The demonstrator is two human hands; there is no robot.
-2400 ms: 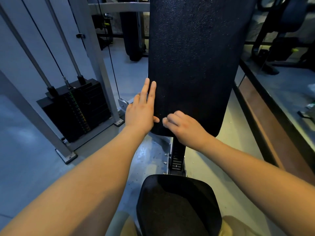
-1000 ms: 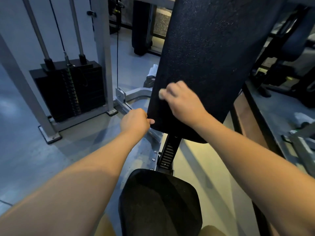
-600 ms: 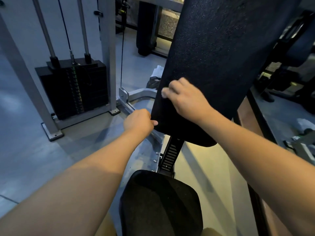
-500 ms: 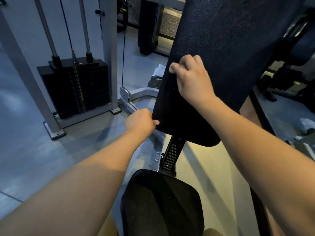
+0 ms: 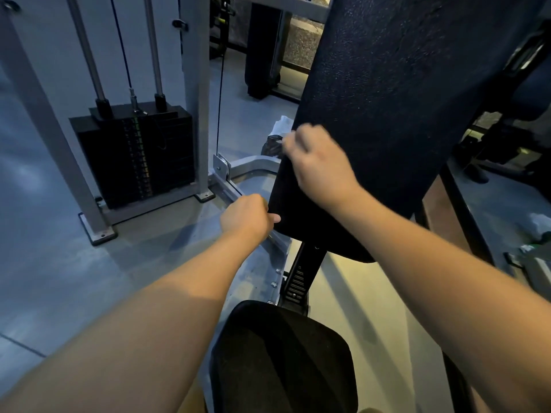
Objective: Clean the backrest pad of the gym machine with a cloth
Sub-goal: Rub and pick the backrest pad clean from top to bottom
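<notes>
While your left hand (image 5: 247,217) pinches the lower left edge of the backrest pad (image 5: 387,114) — thumb on its face — your right hand (image 5: 320,166) presses higher on that edge, fingers (image 5: 298,138) curled tight round the cloth (image 5: 283,141), only a pale scrap showing.

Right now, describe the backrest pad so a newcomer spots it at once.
Right of the black weight stack stands the backrest pad, tall, dark and textured. Unlike the low seat pad beneath it, it rises upright, with the right hand holding a white cloth at its left edge.
</notes>
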